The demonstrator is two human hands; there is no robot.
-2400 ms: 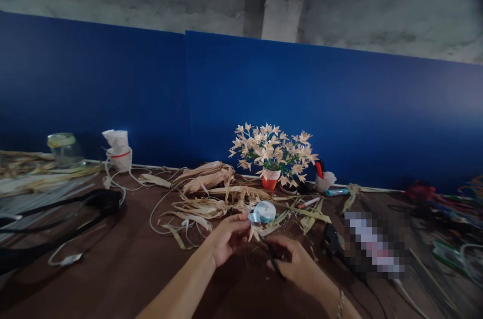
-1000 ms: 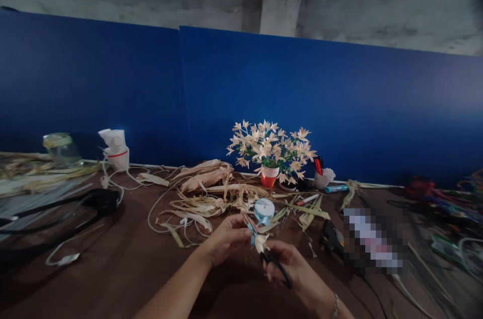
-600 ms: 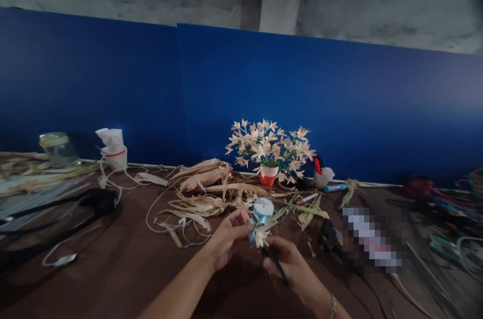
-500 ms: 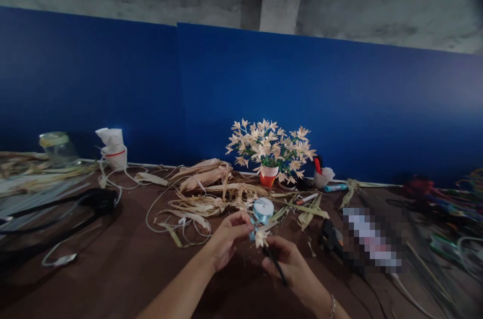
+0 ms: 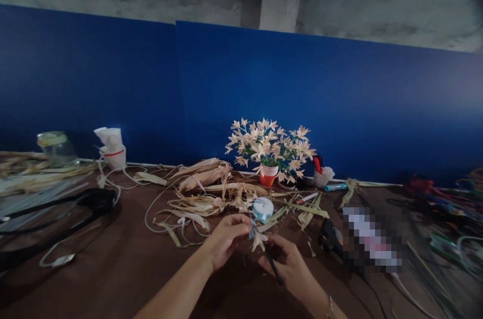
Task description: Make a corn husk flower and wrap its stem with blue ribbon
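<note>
My left hand is closed, its thumb and fingertips pinching a strip of light-blue ribbon. Just right of those fingertips is a pale dried-husk flower, its petals pointing down toward me; what supports it is partly hidden. A slim black tool slants across my right hand, gripped by the fingers, with its upper end at the flower. I cannot make out the tool's exact kind. Right behind my hands stands a roll of blue ribbon with a white face.
Behind lie dried husks and a red-and-white cup full of husk flowers. A glue gun rests at right near a blurred-out item. Black-handled cutters, a white cable and a glass jar are at left.
The flower has turned and shifted slightly left, with its petals now lower. My right hand and the black tool have moved a little left. The left hand stays nearly in place.
</note>
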